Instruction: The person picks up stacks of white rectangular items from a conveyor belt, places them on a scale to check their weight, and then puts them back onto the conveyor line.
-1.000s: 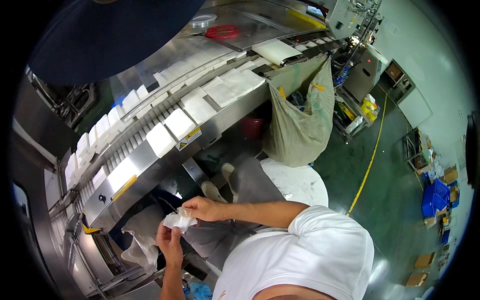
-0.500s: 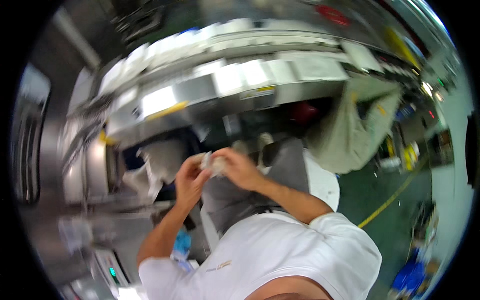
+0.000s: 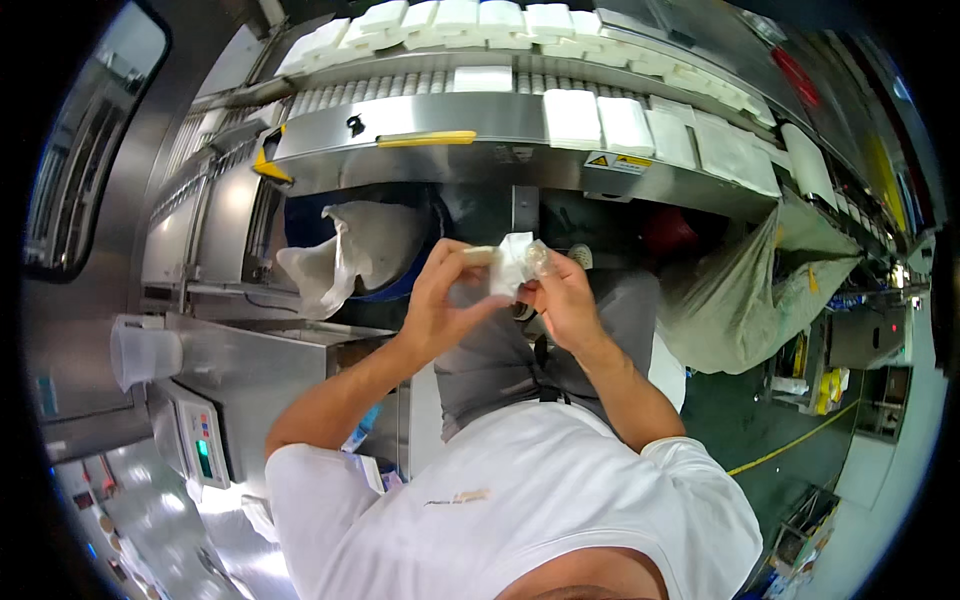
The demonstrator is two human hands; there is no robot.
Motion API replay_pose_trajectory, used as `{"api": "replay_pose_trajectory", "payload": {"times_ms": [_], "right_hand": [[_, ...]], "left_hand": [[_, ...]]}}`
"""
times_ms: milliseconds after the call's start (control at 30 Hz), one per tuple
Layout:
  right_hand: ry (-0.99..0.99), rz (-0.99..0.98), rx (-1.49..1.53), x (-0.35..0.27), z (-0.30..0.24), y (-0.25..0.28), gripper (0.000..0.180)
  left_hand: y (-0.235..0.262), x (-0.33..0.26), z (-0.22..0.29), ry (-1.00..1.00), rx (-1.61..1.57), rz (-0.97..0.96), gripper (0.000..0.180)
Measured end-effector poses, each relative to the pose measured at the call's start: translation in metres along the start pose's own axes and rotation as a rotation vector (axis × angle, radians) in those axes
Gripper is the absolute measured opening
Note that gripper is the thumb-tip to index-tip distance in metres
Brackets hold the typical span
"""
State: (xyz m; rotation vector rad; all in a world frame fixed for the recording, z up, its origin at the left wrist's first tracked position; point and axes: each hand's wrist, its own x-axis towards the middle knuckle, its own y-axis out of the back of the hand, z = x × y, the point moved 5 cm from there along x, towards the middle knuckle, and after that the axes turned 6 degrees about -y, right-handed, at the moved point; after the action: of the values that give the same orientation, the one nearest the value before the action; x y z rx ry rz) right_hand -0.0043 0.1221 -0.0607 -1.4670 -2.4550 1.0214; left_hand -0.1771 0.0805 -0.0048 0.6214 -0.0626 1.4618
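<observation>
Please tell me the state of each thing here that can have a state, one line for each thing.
Left hand: closed on the white packet.
Right hand: closed on the same packet.
White packet: held up between both hands, crumpled.
White packs: lying flat in rows on the conveyor.
Blue bin: open, white liner hanging over its rim.
Large sack: open, hanging beside the conveyor.

White soft packs (image 3: 572,117) in rows on conveyor (image 3: 430,122), along its top and right run; crumpled white pack (image 3: 514,262) below conveyor, pinched between left hand (image 3: 440,300) and right hand (image 3: 562,300); yellow-and-white warning label (image 3: 618,161) on conveyor's front face, right of centre; scale screen (image 3: 204,457), green, small, far below-left of conveyor.
</observation>
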Motion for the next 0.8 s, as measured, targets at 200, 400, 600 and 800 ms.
{"api": "replay_pose_trajectory", "payload": {"times_ms": [200,400,600,800], "right_hand": [[0.033,0.064,-0.282,-0.006,-0.001,-0.015,0.034],[0.152,0.098,-0.438,-0.001,0.005,0.001,0.029],[-0.018,0.173,-0.156,0.001,-0.004,0.013,0.027],[0.097,0.179,-0.37,0.0,-0.012,0.016,0.025]], "left_hand": [[0.001,0.001,0.019,-0.117,0.132,0.067,0.065],[-0.001,-0.003,-0.002,0.019,0.057,0.063,0.041],[-0.005,-0.017,-0.046,0.486,-0.716,0.181,0.026],[-0.01,-0.014,-0.033,0.682,-1.006,0.182,0.036]]}}
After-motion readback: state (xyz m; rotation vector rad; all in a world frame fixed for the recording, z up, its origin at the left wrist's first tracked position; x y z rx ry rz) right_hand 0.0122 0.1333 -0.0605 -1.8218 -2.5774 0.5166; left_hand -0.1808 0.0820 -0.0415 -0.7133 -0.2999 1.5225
